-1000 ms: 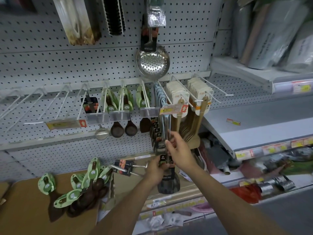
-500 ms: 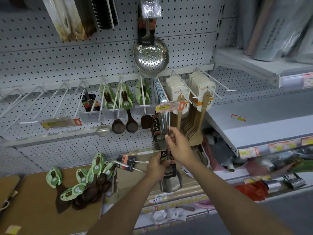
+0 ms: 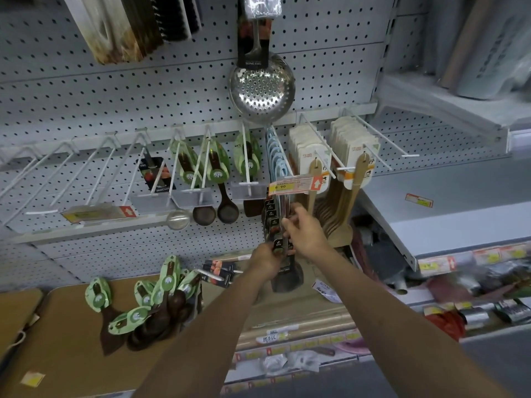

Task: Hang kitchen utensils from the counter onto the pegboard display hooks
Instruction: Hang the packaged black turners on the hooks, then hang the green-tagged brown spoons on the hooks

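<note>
A steel spatula (image 3: 287,278) with a black card label hangs upright below the hook with the orange price tag (image 3: 296,184). My left hand (image 3: 265,258) grips its labelled handle low down. My right hand (image 3: 304,232) pinches the handle higher up, just under the tag, beside several like utensils on that hook. On the brown counter (image 3: 66,354) lies a heap of dark wooden spoons with green cards (image 3: 149,305) and two black-carded utensils (image 3: 219,271).
A steel skimmer (image 3: 262,87) hangs above on the pegboard (image 3: 115,96). Empty white hooks (image 3: 51,179) stick out at left. Wooden spatulas (image 3: 339,222) hang right of my hands. Grey shelves (image 3: 445,219) with goods fill the right.
Both hands have shifted slightly upward along the spatula handle toward the price-tag hook. The camera has tilted, so the counter shows lower in view.
</note>
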Tool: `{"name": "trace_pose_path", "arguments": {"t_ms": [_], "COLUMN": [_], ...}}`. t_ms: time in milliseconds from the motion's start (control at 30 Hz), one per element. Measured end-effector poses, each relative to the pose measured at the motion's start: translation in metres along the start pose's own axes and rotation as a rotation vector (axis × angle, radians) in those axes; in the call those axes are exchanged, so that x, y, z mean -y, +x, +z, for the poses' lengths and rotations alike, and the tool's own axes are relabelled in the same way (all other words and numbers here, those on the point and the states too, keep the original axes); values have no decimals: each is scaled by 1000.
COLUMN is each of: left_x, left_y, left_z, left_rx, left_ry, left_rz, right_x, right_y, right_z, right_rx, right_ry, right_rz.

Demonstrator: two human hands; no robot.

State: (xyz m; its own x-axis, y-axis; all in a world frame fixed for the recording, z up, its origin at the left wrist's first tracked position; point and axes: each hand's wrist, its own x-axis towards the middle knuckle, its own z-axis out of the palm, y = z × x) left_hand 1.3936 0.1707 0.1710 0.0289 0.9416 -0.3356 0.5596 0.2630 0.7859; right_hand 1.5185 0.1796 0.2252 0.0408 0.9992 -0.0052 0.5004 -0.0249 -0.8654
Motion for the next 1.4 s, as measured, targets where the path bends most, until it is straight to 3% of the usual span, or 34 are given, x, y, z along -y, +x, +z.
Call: {"name": "trace_pose_path", "arguments": {"t_ms": [267, 467, 633, 967, 1133, 1400], "left_x": [-3, 11, 41, 177, 269, 411], "left_y": [-14, -48, -83, -161, -181, -153], "left_z": [-23, -71, -143, -321, -407, -496], "left_rx": [-17, -75, -203, -350, -349, -211], "left_ry": [168, 455, 689, 718, 697, 724], "left_rz": [134, 188, 175, -25, -104, -58], "right_x": [-31, -9, 32, 128, 158, 176], "right_y": [-4, -24, -34, -68, -83, -104], "right_z": [-11, 4, 47, 219, 338, 500], "right_rx": [111, 201, 316, 516, 606, 659], "right_ry": [-291, -589, -607, -630, -676, -725], "right_rz": [-9, -218, -370, -618, -581, -432]}}
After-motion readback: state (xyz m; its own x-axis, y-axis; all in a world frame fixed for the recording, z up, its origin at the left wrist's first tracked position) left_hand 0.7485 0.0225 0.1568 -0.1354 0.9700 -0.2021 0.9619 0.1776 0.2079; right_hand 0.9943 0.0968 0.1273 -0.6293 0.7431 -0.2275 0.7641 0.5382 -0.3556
